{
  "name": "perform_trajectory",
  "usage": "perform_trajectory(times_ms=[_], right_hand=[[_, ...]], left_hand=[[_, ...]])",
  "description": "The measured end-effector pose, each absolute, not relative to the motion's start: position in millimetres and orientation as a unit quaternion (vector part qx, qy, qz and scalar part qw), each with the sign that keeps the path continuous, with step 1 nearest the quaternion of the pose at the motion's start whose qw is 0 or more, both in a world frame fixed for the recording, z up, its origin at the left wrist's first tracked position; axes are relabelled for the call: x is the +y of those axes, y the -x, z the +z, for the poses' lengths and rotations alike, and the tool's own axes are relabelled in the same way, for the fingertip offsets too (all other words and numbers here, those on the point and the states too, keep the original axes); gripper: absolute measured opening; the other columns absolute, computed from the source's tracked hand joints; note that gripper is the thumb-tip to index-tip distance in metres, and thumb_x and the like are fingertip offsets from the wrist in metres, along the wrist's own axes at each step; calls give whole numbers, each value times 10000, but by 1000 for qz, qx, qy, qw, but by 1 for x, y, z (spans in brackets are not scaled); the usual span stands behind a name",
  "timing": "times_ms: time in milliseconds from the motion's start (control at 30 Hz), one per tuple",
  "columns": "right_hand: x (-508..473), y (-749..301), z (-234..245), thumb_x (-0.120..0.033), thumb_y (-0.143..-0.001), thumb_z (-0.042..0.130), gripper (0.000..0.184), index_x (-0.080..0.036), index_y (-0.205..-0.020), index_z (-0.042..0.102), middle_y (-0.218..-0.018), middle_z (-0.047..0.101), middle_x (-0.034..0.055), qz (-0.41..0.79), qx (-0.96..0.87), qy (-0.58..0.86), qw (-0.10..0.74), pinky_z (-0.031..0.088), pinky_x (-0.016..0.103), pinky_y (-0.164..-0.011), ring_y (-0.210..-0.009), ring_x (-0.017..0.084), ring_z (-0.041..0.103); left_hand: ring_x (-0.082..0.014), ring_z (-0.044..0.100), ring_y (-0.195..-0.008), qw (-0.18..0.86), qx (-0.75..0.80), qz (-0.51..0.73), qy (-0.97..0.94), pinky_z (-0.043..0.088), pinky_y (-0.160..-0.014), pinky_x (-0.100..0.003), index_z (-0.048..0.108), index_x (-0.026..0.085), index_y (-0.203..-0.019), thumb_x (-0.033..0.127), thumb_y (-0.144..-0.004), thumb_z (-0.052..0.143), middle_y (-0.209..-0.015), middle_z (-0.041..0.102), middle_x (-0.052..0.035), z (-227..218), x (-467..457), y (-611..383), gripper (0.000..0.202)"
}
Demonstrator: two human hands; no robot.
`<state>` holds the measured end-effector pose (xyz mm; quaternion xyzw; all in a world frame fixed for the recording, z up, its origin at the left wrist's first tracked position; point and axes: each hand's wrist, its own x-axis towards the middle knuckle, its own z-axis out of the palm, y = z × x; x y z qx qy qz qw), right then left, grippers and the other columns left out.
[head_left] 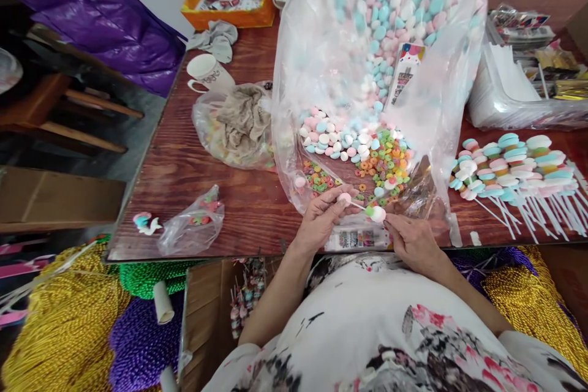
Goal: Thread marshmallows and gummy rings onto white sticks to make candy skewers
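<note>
My left hand pinches a pale pink candy-like disc at one end of a thin white stick. At the stick's other end sit a green ring and a white and pink piece, and my right hand closes its fingertips on that end. Just beyond my hands, an open clear plastic bag holds many pink, white and blue pieces and a heap of small coloured rings. Whether the stick's tip enters the pink disc is too small to tell.
Finished-looking skewers lie piled at right, below a clear bin of packets. To the left are a mug, a bag with crumpled cloth and a small bag. Bead strands hang below the table's edge.
</note>
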<state>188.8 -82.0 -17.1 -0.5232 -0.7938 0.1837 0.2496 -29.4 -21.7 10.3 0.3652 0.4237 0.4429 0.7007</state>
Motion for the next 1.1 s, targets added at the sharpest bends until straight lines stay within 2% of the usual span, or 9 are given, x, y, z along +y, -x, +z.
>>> perform_trajectory(times_ms=[133, 233, 333, 433, 567, 700, 967, 1100], right_hand=[[-81, -186, -14, -75, -881, 435, 241, -155, -976, 641, -790, 723, 68, 180, -803, 530, 207, 408, 261, -575, -663, 184, 655], [-80, -184, -12, -75, -873, 442, 226, -161, -957, 634, -793, 721, 67, 181, -804, 539, 173, 386, 255, -577, -665, 179, 643], [-79, -180, -12, -69, -870, 439, 216, -158, -934, 625, -775, 711, 66, 180, -806, 541, 157, 374, 255, -577, -668, 178, 638], [-79, -176, -14, -63, -870, 432, 216, -155, -927, 618, -764, 702, 64, 179, -811, 530, 171, 379, 255, -585, -667, 176, 638], [-80, -174, -16, -69, -886, 424, 206, -153, -922, 609, -737, 683, 56, 189, -814, 508, 208, 398, 257, -600, -650, 171, 630], [-80, -170, -16, -69, -894, 415, 211, -149, -945, 604, -748, 679, 62, 191, -811, 499, 240, 416, 266, -605, -657, 178, 629], [-79, -160, -25, -70, -909, 422, 208, -165, -944, 605, -722, 653, 50, 219, -810, 464, 284, 439, 260, -609, -632, 167, 606], [-75, -155, -26, -91, -936, 417, 203, -163, -923, 607, -687, 639, 41, 244, -792, 467, 310, 436, 249, -590, -608, 155, 597]], left_hand=[[-222, 733, -915, 599, 442, 430, -511, 607, -874, -415, 684, 188, -1177, 305, -906, 625, -1114, 737, -104, 2, -24, 34, 300], [-230, 696, -1060, 403, 441, 438, -672, 553, -989, -440, 675, 189, -1188, 212, -936, 557, -1137, 730, -113, -7, -26, 36, 279], [-228, 623, -1209, 223, 401, 429, -778, 509, -1058, -445, 581, 190, -1323, 92, -925, 487, -1231, 685, -136, -16, -28, 36, 420], [-243, 540, -1316, 146, 377, 391, -827, 498, -1075, -444, 429, 165, -1456, 37, -905, 407, -1349, 598, -186, -18, -29, 36, 566], [-277, 451, -1392, 110, 368, 357, -852, 454, -1115, -466, 329, 115, -1509, 17, -876, 350, -1429, 508, -233, -16, -30, 37, 641], [-277, 430, -1408, 106, 375, 361, -847, 441, -1126, -469, 284, 136, -1532, 22, -883, 324, -1454, 487, -224, -16, -31, 36, 660], [-282, 445, -1401, 127, 410, 345, -835, 419, -1144, -485, 336, 153, -1516, 72, -915, 330, -1446, 506, -219, -17, -36, 33, 607], [-304, 414, -1421, 169, 395, 336, -838, 406, -1146, -498, 300, 142, -1526, 87, -933, 347, -1482, 463, -236, -17, -43, 26, 597]])
